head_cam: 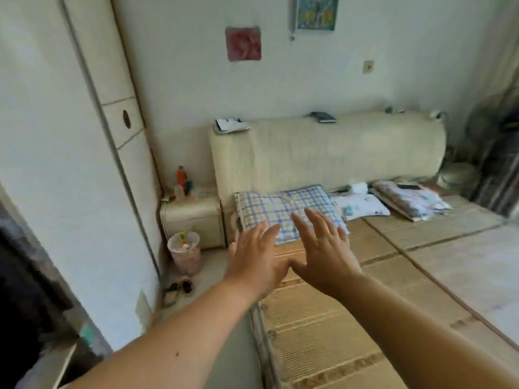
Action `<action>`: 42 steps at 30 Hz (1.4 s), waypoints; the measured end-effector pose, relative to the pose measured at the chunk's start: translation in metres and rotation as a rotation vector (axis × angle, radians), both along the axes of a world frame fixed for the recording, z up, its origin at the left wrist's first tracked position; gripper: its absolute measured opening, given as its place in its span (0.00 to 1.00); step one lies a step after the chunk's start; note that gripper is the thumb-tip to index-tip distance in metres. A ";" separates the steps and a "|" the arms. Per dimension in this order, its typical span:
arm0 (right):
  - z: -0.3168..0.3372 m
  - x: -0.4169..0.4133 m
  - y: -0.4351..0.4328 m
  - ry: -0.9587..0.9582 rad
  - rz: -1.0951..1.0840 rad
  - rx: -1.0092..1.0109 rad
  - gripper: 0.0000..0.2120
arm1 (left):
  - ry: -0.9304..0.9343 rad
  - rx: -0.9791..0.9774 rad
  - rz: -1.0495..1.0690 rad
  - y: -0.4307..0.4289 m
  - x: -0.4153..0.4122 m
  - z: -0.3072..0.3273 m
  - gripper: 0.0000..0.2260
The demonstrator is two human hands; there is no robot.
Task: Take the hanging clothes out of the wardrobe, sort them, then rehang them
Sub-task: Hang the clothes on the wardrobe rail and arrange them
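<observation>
- Lower-left corner: dark gap (pixel 19 290) beside the wardrobe front, cut off by the frame edge. Shapes inside are too blurred to tell if they're clothes.
- Right edge: dark striped mass (pixel 497 164), smeared, can't ID it.
- Poster (pixel 317 12) is cut off at the top. The faded red square (pixel 243 43) on the wall has unreadable print.
- Both forearms run out of frame at the btm.
- Wardrobe (pixel 70 164): far left, tall, flat white panels w/ thin grey seams and one small dark oval pull (pixel 126 119). The panels in view look closed.
- L hand (pixel 257 259) & R hand (pixel 323 248): raised side by side over the near corner of the bed (pixel 407 276), backs to the camera. Fingers are straight & spread, holding nothing; the thumbs meet or overlap, can't tell which.
- Pink bin (pixel 184 252) sits on the floor just in front of the nightstand (pixel 193 217), beside the wardrobe. It's full of mixed scraps that can't be identified.
- Nightstand top: a few bottles (pixel 182 179), one red/orange.
- Bed: straw-coloured mat, blue plaid pillow (pixel 269 203) against the padded headboard (pixel 337 153), folded bedding (pixel 410 200) further right.
- Headboard top: papers (pixel 229 125) and a dark flat item (pixel 323 117).
- Slippers (pixel 179 289) lie on the floor near the bin.
</observation>
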State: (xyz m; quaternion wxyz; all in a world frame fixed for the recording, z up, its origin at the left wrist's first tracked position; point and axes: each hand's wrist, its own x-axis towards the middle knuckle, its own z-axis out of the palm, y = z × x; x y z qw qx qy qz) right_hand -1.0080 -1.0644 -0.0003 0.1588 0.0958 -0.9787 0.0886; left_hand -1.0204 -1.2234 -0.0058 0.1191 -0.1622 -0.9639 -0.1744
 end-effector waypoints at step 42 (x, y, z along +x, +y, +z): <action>-0.489 0.562 0.339 -0.743 -1.454 -1.103 0.40 | -0.534 -0.807 -1.077 0.431 0.327 -0.417 0.30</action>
